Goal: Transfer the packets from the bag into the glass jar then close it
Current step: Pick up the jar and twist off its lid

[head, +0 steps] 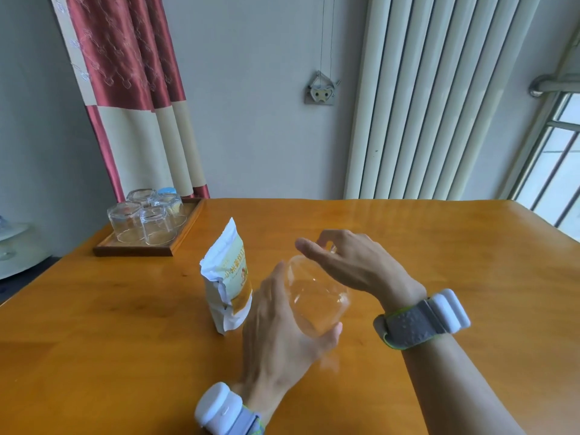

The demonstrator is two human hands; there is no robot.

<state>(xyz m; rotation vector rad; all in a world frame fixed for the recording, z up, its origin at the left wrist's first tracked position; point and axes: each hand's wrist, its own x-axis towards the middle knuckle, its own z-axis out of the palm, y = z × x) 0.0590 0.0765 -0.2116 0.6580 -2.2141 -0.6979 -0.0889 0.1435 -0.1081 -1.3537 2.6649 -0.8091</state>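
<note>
A clear glass jar (317, 296) stands near the middle of the orange-brown wooden table (439, 246). My left hand (279, 334) wraps around its left side, thumb on the near wall. My right hand (348, 262) lies over the jar's top, fingers curled around the mouth; whatever is under the palm is hidden. Just left of the jar a white and yellow bag (229, 277) stands upright with its top open. No packets show.
A wooden tray (185, 230) at the table's far left corner holds several upturned drinking glasses (144, 221). A red and cream curtain (131, 89) hangs behind it. A white radiator (439, 98) stands along the far wall.
</note>
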